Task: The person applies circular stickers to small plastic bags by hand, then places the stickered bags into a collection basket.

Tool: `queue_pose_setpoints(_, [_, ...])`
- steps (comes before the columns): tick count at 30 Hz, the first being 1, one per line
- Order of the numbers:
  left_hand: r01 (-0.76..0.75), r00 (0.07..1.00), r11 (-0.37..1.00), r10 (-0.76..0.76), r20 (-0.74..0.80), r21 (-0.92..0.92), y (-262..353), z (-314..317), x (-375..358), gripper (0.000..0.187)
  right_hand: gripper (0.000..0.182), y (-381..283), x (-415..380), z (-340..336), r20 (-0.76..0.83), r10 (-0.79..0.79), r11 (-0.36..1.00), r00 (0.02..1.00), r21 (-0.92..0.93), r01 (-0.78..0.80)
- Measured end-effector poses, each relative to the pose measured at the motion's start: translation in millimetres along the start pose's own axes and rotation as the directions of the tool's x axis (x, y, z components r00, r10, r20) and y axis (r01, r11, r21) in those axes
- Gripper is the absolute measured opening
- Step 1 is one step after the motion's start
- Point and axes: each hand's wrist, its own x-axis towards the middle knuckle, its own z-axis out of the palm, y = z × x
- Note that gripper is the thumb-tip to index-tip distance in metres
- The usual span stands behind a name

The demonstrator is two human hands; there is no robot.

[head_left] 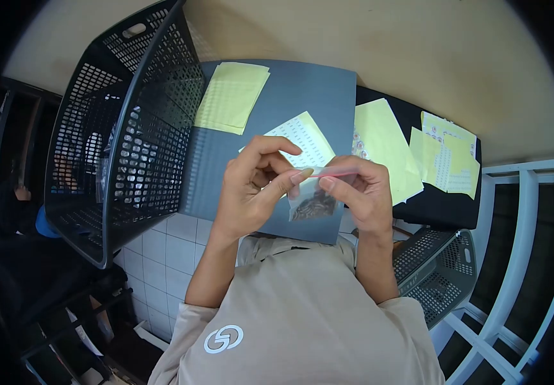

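Observation:
A small clear zip bag [313, 206] with a red strip along its top hangs between my hands, with small dark pieces inside. My left hand [254, 186] pinches the bag's top edge at its left side, thumb and fingers together. The right side of the top edge is held by my right hand [363, 192], its thumb pressed on the red strip. Just behind the bag, a label sheet [302, 138] with rows of small printed marks lies on the grey table [296, 86], partly covered by my hands.
A large dark perforated basket [155, 138] stands at the left. Yellow sheets [235, 96] lie on the table's far left. More yellow papers [386, 147] and label sheets [460, 154] are at the right. A second basket [440, 276] sits lower right, beside white metal bars [517, 224].

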Motion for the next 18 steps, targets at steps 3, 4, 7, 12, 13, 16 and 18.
queue_pose_setpoints(3, [0.089, 0.991, 0.99, -0.098, -0.086, -0.108, -19.7, 4.3, -0.2, 0.021, 0.011, 3.3, 0.4, 3.4, -0.129, 0.051, 0.998, 0.99, 0.034, -0.047])
queue_pose_setpoints(4, [0.112, 0.989, 0.983, -0.124, -0.075, -0.145, -29.1, 6.8, -1.2, 0.017, 0.011, 6.0, 0.2, 2.3, -0.135, 0.056, 0.998, 0.989, 0.037, -0.051])
queue_pose_setpoints(7, [0.159, 0.983, 0.978, -0.169, -0.07, -0.133, -35.5, 10.4, 2.4, 0.009, 0.009, 15.6, 1.9, -2.3, -0.146, 0.115, 0.991, 0.983, 0.081, -0.104])
queue_pose_setpoints(12, [0.149, 0.98, 0.972, -0.17, 0.105, 0.183, -48.2, -1.3, 4.3, 0.006, 0.009, 22.2, 3.6, -16.1, 0.0, 0.136, 0.906, 0.991, -0.404, -0.125])
queue_pose_setpoints(13, [0.168, 0.974, 0.964, -0.195, 0.115, 0.207, -48.9, 0.3, 2.4, 0.006, 0.011, 19.1, 3.5, -12.5, -0.022, 0.117, 0.892, 0.993, -0.438, -0.115])
queue_pose_setpoints(16, [0.269, 0.953, 0.944, -0.29, 0.091, 0.192, -59.8, 3.6, -8.8, 0.005, 0.01, 24.4, -0.4, -17.7, 0.082, 0.158, 0.827, 0.984, -0.555, -0.086])
queue_pose_setpoints(18, [0.411, 0.893, 0.903, -0.426, 0.147, 0.123, -68.0, -1.0, -19.2, 0.006, 0.011, 32.0, -5.0, -18.9, 0.073, 0.16, 0.832, 0.984, -0.547, -0.094])
